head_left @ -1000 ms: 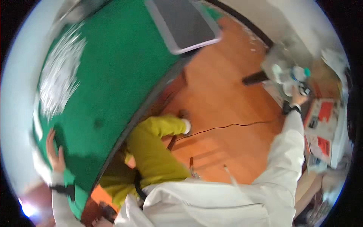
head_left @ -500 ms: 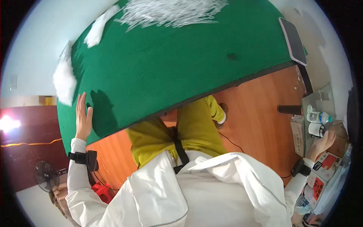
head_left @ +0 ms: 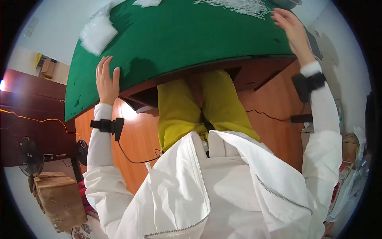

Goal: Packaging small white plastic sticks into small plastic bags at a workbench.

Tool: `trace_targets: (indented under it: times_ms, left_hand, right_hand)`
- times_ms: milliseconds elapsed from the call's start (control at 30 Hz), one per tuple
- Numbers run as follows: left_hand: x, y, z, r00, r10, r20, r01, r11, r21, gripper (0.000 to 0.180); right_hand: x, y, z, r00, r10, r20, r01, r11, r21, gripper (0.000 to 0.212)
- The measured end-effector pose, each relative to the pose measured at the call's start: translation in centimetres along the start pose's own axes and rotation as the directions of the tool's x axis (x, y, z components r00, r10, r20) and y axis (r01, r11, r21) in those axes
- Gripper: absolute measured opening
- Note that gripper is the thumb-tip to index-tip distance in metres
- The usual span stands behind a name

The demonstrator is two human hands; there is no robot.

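Note:
My left hand point(head_left: 107, 81) rests at the near left edge of the green table point(head_left: 179, 44), its fingers stretched out and nothing in it. Just beyond its fingertips lies a stack of white, translucent plastic bags point(head_left: 97, 36). Over the table's right side, my right hand point(head_left: 292, 34) reaches forward with fingers apart and holds nothing that I can see. Its fingertips are nearest to a loose pile of thin white strips point(head_left: 240, 6) at the far edge of the view. A second white stack point(head_left: 147, 2) is partly cut off at the top.
A grey bowl point(head_left: 289, 3) stands beyond my right hand. Beside my right wrist lies a phone point(head_left: 314, 46), partly hidden. Lower left are a black fan point(head_left: 30, 156) and a cardboard box point(head_left: 59, 201). An orange cable point(head_left: 36, 117) hangs at the left.
My right hand has left the bottle and boxes on the right and come up over the table's right side. My left hand remains at the table's left edge while the view has shifted.

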State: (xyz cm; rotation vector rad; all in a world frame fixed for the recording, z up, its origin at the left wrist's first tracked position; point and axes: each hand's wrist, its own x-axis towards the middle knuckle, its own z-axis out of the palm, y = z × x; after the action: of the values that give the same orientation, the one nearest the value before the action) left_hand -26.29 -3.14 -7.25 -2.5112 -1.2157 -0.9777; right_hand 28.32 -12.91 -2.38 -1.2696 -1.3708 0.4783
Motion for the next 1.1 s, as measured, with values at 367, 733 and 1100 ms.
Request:
trace_targets:
  times_ms: [367,733,1100]
  left_hand:
    - [-0.3,-1.4,1.3,0.982,0.036,-0.187,-0.032,0.999,0.023,0.03]
    - [-0.2,-1.3,0.7,0.983,-0.002,-0.185,0.013,0.998,0.061,0.031]
    - [0.4,-1.1,1.2,0.983,0.007,-0.183,0.007,0.997,0.075,0.033]
  right_hand:
    - [-0.5,3.6,8.0,0.966,0.227,0.124,-0.248,0.951,0.185,0.024]
    - [-0.1,4.4,7.0,0.954,0.262,0.149,-0.292,0.923,0.25,0.026]
    - [0.0,4.9,6.3,0.965,0.219,0.141,-0.25,0.93,0.269,0.026]
